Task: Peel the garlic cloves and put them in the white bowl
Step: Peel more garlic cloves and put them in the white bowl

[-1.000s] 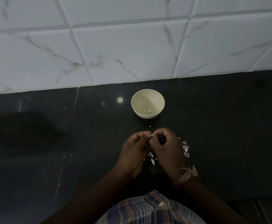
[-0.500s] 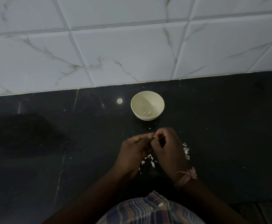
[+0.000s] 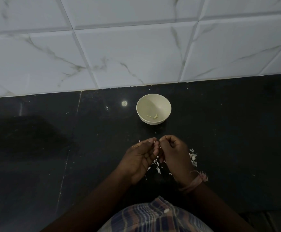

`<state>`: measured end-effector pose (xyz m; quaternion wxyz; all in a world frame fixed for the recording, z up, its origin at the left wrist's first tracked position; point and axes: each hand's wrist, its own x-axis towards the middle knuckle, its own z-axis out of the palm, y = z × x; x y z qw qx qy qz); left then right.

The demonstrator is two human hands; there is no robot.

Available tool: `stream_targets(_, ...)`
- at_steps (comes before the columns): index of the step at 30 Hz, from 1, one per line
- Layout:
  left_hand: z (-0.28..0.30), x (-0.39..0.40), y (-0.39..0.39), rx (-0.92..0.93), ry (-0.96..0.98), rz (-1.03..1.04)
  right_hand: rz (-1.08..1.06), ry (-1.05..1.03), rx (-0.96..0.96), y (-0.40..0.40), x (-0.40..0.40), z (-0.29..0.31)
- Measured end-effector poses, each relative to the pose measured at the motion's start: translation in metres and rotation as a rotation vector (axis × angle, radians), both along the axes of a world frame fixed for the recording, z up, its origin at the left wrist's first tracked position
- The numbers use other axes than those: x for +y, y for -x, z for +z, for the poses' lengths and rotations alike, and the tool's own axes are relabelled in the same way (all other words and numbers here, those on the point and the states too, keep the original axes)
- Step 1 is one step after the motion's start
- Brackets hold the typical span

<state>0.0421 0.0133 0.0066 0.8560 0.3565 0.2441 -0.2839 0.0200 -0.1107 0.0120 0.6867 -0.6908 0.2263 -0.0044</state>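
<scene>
I see both hands meeting over the black counter (image 3: pixel 36 164), just in front of the white bowl (image 3: pixel 153 109). The left hand (image 3: pixel 140 160) has its fingers curled inward, thumb and fingertips pinched together at the top. The right hand (image 3: pixel 175 156) is curled too, its forefinger and thumb tips touching the left hand's. I take it a garlic clove is pinched between them, but it is too small and dark for me to make out, so I cannot tell what either hand actually grips.

Against the frame half a second ago, the hands sit in nearly the same spot and pose; the left fingers look a little more curled, and more bits of peel show between the wrists.

The bowl stands upright, apart from the hands, with a few peeled cloves (image 3: pixel 152 116) on its bottom. Scraps of peel (image 3: pixel 193 157) lie on the counter beside and under the right hand. The tiled wall (image 3: pixel 136 56) closes the counter off behind the bowl; wide dark counter lies open to the left and right.
</scene>
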Motion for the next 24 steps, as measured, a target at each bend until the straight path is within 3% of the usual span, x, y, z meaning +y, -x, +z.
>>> stream_targets(3,0.002,0.002,-0.001,0.010,0.031,0.006,-0.026,0.015,-0.024,0.001,-0.002,-0.006)
stream_targets(13,0.005,0.002,0.002,0.011,-0.025,0.027,0.057,0.454,-0.020,0.004,-0.009,-0.017)
stream_targets(24,0.000,0.004,0.002,0.012,-0.139,0.040,0.156,0.537,-0.088,0.005,-0.006,-0.012)
